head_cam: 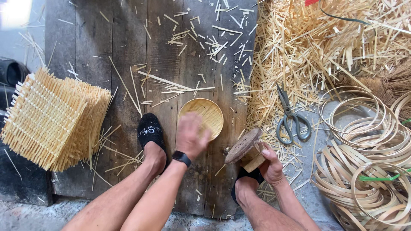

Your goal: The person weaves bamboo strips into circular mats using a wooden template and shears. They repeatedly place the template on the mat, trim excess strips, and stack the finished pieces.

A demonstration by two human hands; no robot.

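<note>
Nearest to me, my two bare legs run up from the bottom edge onto a dark wooden board laid on the floor, each foot in a black slipper. My right hand, near right, is clamped on a wooden mould: a round, pitted disc on a short block, tilted with its face turned up and left. It sits just above my right foot, off the board.

A little farther and to the left, my left hand, with a black watch on the wrist, is blurred over the near edge of a small round woven tray. I cannot tell whether its fingers are apart or closed, nor whether it touches the tray. The tray lies flat on the board between my feet, open side up.

To the right, grey scissors lie on the floor among straw-coloured offcuts, just beside a stack of thin bamboo hoops at near right. At left, a pile of square woven mats leans at the board's edge. Far right, a deep heap of bamboo trimmings covers the floor, and loose slivers lie scattered across the far board.
</note>
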